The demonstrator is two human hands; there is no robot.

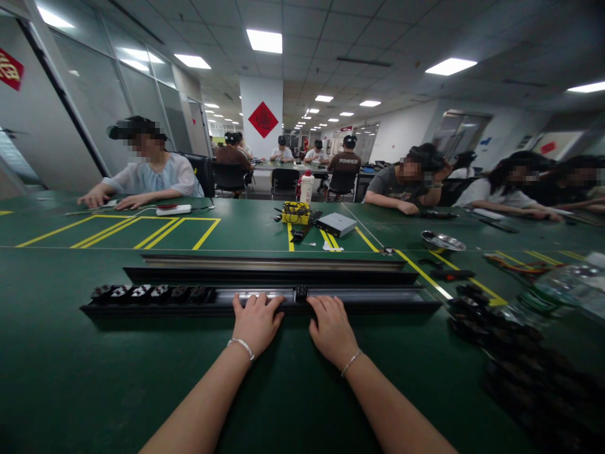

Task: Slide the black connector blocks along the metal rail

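A long black metal channel (378, 307) lies crosswise before me on the green table. My left hand (258, 325) has its fingers over the near wall and its thumb in front. To its right, my right hand (333, 331) grips the same wall in a similar way. Between them, a small black block (300, 292) sits in the channel, close to my right fingertips; whether they touch it I cannot tell. Several black blocks (161, 292), some with pale faces, stand in a row at the channel's left end.
Behind lie another black channel (269, 275) and a pale-topped strip (274, 262). A blurred pile of black pieces (534, 372) and a clear plastic bottle (543, 293) are at right. Farther off are a metal bowl (443, 241), a grey box (336, 224) and seated people.
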